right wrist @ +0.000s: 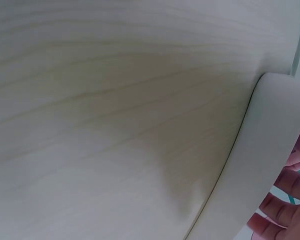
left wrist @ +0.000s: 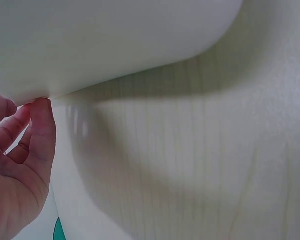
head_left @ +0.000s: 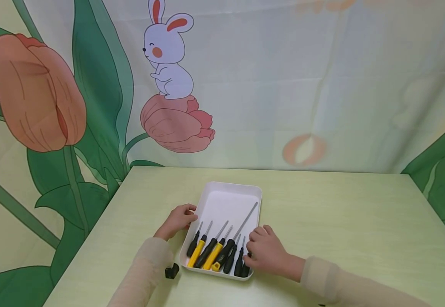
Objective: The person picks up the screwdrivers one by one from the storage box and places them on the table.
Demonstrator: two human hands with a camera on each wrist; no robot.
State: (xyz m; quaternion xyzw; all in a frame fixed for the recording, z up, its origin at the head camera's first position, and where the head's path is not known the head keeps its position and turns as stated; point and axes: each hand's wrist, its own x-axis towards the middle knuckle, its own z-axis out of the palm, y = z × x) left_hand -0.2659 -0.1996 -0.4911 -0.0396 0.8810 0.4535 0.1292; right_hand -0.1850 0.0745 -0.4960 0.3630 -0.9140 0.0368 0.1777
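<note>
A white rectangular tray [head_left: 228,196] lies on the table with several screwdrivers in a row at its near end. Some handles are black, and a yellow-handled screwdriver [head_left: 197,253] lies toward the left. A longer screwdriver [head_left: 224,253] has a shaft reaching toward the far right corner. My left hand [head_left: 178,219] pinches the tray's left edge; in the left wrist view its fingertips [left wrist: 42,107] meet that edge. My right hand [head_left: 268,251] reaches over the right rim with curled fingers, gripping the rightmost black screwdriver [head_left: 245,271], whose shaft is hidden. In the right wrist view the fingers [right wrist: 282,207] show behind the tray wall.
The pale wood-grain table [head_left: 341,213] extends on both sides of the tray. Behind it hangs a cloth [head_left: 264,85] printed with tulips and a rabbit. A small black object [head_left: 171,270] shows beside the left sleeve.
</note>
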